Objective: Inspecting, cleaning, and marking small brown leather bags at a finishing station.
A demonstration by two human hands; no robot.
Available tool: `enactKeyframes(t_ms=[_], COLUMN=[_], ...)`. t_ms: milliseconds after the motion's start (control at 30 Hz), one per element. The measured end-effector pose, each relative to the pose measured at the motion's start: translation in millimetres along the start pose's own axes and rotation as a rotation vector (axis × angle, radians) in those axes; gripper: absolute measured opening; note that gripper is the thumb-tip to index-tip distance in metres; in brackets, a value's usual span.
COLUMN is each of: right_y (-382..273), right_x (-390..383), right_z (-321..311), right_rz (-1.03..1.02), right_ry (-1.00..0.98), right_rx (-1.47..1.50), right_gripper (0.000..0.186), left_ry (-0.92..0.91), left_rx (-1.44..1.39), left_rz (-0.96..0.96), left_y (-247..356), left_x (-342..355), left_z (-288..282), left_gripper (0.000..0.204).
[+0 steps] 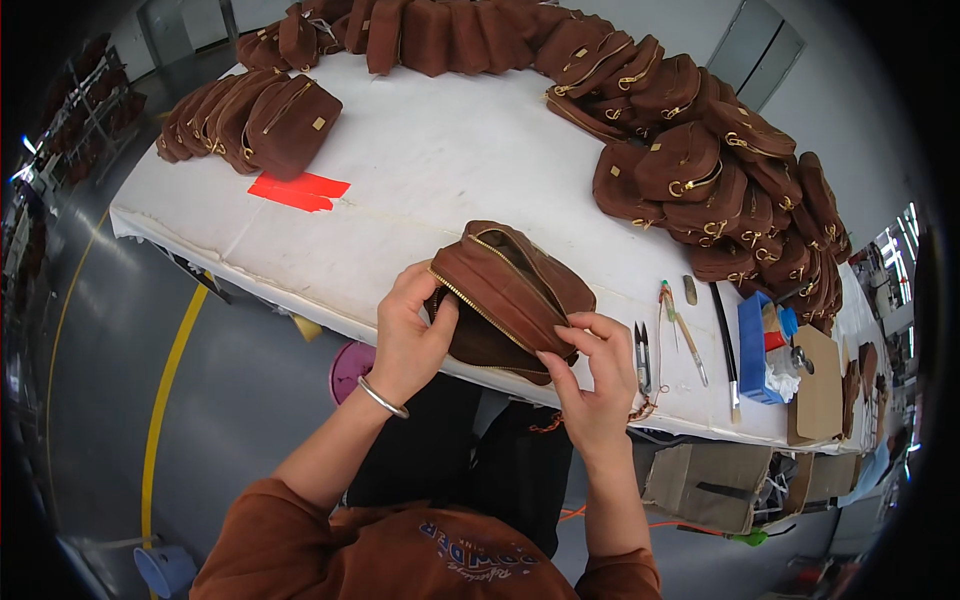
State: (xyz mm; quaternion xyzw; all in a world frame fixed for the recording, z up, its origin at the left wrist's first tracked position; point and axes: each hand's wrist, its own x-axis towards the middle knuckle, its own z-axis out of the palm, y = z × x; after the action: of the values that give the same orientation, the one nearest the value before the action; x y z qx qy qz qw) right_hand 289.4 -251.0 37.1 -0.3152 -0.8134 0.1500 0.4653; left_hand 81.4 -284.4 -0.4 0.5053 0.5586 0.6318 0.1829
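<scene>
A brown zippered bag is held at the table's near edge, its brass zipper undone and the dark inside showing. My left hand pinches the bag's left end by the zipper edge, the thumb at the opening. On the bag's right end, my right hand grips the rim near the zipper's end between thumb and fingers. Small snips lie just right of my right hand. Beside them are a thin pointed tool and a long dark-handled brush.
Brown bags are heaped along the right and the far side; a row of bags stands at left. Red tape marks the white table. A blue bin and cardboard box sit at right.
</scene>
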Motion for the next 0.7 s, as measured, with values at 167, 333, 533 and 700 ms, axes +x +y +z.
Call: enactKeyframes(t_ms=[167,333,533,700], right_y=[7,7,8,3], right_x=[-3,0,-12,-20], right_z=[18,27,27,20], right_rz=[-0.076,-0.113,0.069,0.117], right_ry=[0.061,-0.025,0.016,0.086], right_rx=[-0.065,-0.100,0.194,0.263], right_gripper=[0.027,0.020,0.012,0.008], left_ry=[-0.027,-0.007,0.070,0.212], left_rx=[0.004,0.154,0.210,0.111], left_rz=[0.002,0.076,0.041,-0.010], left_y=[4,7,-9,-27], left_x=[-1,-9,-12,-4], left_z=[-1,0,-3,4], left_gripper=[0.029,0.032,0.031,0.015])
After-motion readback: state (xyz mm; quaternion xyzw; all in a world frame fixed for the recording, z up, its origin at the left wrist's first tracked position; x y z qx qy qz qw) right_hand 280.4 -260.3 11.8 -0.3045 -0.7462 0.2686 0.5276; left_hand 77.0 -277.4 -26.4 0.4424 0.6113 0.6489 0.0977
